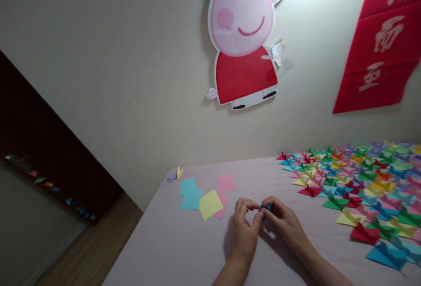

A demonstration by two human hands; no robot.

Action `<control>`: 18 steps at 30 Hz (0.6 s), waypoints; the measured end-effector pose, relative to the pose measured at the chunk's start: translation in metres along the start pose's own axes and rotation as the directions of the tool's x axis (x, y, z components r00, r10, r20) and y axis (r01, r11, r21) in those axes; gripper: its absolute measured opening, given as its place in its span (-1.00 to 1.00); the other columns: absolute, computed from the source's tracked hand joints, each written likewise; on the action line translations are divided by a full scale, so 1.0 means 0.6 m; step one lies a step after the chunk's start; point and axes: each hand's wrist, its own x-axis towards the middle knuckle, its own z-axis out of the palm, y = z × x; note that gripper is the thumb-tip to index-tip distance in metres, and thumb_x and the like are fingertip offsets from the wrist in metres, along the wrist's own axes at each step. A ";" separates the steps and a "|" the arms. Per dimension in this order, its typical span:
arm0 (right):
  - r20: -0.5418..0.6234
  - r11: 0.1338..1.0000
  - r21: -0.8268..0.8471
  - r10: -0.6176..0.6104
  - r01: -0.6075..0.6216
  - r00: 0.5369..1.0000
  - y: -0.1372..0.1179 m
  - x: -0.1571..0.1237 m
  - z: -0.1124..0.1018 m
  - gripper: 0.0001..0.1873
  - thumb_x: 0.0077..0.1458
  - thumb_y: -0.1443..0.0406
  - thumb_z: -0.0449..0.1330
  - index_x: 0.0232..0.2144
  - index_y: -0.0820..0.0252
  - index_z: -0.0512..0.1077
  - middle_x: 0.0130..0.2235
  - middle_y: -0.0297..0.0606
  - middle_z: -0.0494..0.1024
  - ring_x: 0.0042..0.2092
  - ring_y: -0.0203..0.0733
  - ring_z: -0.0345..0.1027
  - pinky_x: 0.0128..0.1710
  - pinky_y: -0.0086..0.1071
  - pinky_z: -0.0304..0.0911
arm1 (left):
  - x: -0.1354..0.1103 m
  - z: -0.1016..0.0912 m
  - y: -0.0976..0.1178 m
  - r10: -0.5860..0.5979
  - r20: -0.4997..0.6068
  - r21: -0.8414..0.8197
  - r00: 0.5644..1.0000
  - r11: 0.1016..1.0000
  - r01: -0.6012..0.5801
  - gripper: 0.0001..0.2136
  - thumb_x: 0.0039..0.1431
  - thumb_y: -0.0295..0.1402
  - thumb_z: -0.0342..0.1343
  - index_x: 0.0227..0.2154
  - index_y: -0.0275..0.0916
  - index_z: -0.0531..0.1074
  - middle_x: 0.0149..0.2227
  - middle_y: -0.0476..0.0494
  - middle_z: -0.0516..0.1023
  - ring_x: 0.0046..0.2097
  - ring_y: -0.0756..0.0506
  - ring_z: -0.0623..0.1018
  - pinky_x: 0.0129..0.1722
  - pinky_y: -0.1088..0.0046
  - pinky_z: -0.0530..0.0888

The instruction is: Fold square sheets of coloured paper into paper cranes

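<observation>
My left hand (245, 229) and my right hand (284, 221) meet over the pink table (184, 246), fingers pinched together on a small blue folded paper piece (265, 208). Most of that piece is hidden by my fingertips. Just left of my hands lie flat paper squares: a yellow one (211, 205), two blue ones (190, 194) and pink ones (226, 183). To the right, several finished folded paper cranes (358, 185) in many colours cover the table in rows.
Two tiny folded pieces (176, 174), yellow and purple, sit near the table's far left corner. A cartoon pig cutout (245, 40) and a red banner (383, 40) hang on the wall behind. At left, wooden floor (95, 246) and a dark shelf (49, 180) with small paper shapes.
</observation>
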 end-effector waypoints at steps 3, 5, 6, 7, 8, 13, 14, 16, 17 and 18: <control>0.011 0.998 -0.038 -0.051 0.051 0.999 0.003 0.001 -0.002 -0.72 -0.03 0.06 0.32 -0.46 0.13 0.45 -0.53 -0.42 0.39 -0.50 -0.26 0.22 -0.52 -0.41 0.14 | 0.001 0.000 -0.001 -0.003 0.001 -0.044 1.000 0.999 0.003 -0.95 0.14 -0.44 0.16 -0.35 -0.19 0.41 -0.30 -0.02 0.42 -0.20 -0.08 0.43 -0.16 0.42 0.35; 0.016 0.992 -0.085 -0.089 0.090 0.996 0.001 0.001 -0.002 -0.75 -0.02 0.10 0.31 -0.48 0.14 0.46 -0.51 -0.40 0.40 -0.47 -0.24 0.24 -0.48 -0.39 0.16 | 0.001 0.000 -0.002 -0.016 0.002 -0.063 1.000 0.998 0.016 -0.95 0.13 -0.43 0.17 -0.38 -0.19 0.40 -0.32 -0.01 0.42 -0.22 -0.08 0.43 -0.17 0.42 0.34; 0.020 0.988 -0.111 -0.103 0.105 0.994 0.000 0.001 -0.003 -0.77 -0.02 0.11 0.30 -0.48 0.15 0.47 -0.50 -0.39 0.41 -0.47 -0.24 0.24 -0.47 -0.39 0.16 | 0.001 -0.001 -0.003 -0.028 0.002 -0.064 1.000 0.998 0.028 -0.95 0.12 -0.43 0.17 -0.39 -0.19 0.40 -0.33 -0.01 0.41 -0.23 -0.08 0.43 -0.18 0.43 0.34; 0.028 0.983 -0.138 -0.117 0.119 0.993 -0.002 0.000 -0.003 -0.78 -0.01 0.12 0.29 -0.48 0.15 0.47 -0.50 -0.39 0.40 -0.47 -0.24 0.23 -0.47 -0.39 0.15 | 0.002 -0.001 -0.004 -0.040 0.000 -0.059 0.999 0.997 0.040 -0.94 0.12 -0.43 0.17 -0.40 -0.19 0.39 -0.34 0.00 0.41 -0.23 -0.08 0.42 -0.19 0.43 0.34; 0.038 0.977 -0.166 -0.131 0.136 0.991 -0.004 0.000 -0.002 -0.80 0.00 0.14 0.28 -0.48 0.15 0.48 -0.51 -0.39 0.39 -0.48 -0.25 0.21 -0.48 -0.39 0.13 | 0.002 -0.002 -0.005 -0.051 -0.004 -0.051 0.999 0.997 0.051 -0.94 0.11 -0.43 0.17 -0.41 -0.19 0.38 -0.35 0.00 0.41 -0.24 -0.08 0.42 -0.20 0.44 0.33; 0.080 0.935 -0.267 -0.219 0.232 0.973 -0.013 -0.004 0.001 -0.84 0.05 0.22 0.23 -0.50 0.14 0.47 -0.51 -0.38 0.38 -0.49 -0.25 0.18 -0.49 -0.40 0.11 | 0.002 -0.005 -0.010 -0.055 -0.030 0.002 0.998 0.998 0.055 -0.92 0.13 -0.42 0.17 -0.43 -0.19 0.37 -0.37 0.01 0.39 -0.26 -0.07 0.41 -0.23 0.45 0.32; 0.085 0.928 -0.275 -0.237 0.252 0.968 -0.014 -0.004 0.002 -0.85 0.07 0.22 0.23 -0.49 0.14 0.47 -0.50 -0.38 0.39 -0.49 -0.24 0.19 -0.49 -0.39 0.12 | 0.002 -0.005 -0.011 -0.054 -0.035 0.009 0.998 0.998 0.054 -0.92 0.13 -0.41 0.17 -0.43 -0.19 0.37 -0.37 0.02 0.39 -0.26 -0.07 0.41 -0.23 0.45 0.32; 0.100 0.913 -0.282 -0.278 0.295 0.955 -0.013 -0.003 0.000 -0.87 0.09 0.23 0.22 -0.46 0.12 0.49 -0.47 -0.35 0.42 -0.45 -0.22 0.23 -0.46 -0.38 0.16 | 0.000 -0.005 -0.012 -0.055 -0.043 0.015 0.998 0.998 0.056 -0.92 0.14 -0.40 0.16 -0.42 -0.19 0.37 -0.37 0.02 0.39 -0.26 -0.06 0.41 -0.24 0.46 0.31; 0.108 0.905 -0.283 -0.299 0.317 0.948 -0.012 -0.002 -0.001 -0.88 0.11 0.24 0.22 -0.43 0.11 0.51 -0.45 -0.34 0.44 -0.43 -0.20 0.27 -0.43 -0.38 0.18 | 0.000 -0.005 -0.014 -0.058 -0.044 0.016 0.997 0.998 0.059 -0.92 0.14 -0.40 0.16 -0.42 -0.19 0.37 -0.37 0.02 0.39 -0.26 -0.06 0.40 -0.24 0.46 0.31; 0.114 0.896 -0.286 -0.319 0.339 0.941 -0.011 -0.001 -0.003 -0.88 0.12 0.24 0.21 -0.41 0.10 0.52 -0.42 -0.32 0.46 -0.39 -0.18 0.30 -0.40 -0.37 0.21 | -0.001 -0.004 -0.015 -0.064 -0.043 0.017 0.997 0.998 0.065 -0.92 0.15 -0.39 0.16 -0.42 -0.19 0.37 -0.37 0.02 0.39 -0.27 -0.06 0.40 -0.25 0.46 0.31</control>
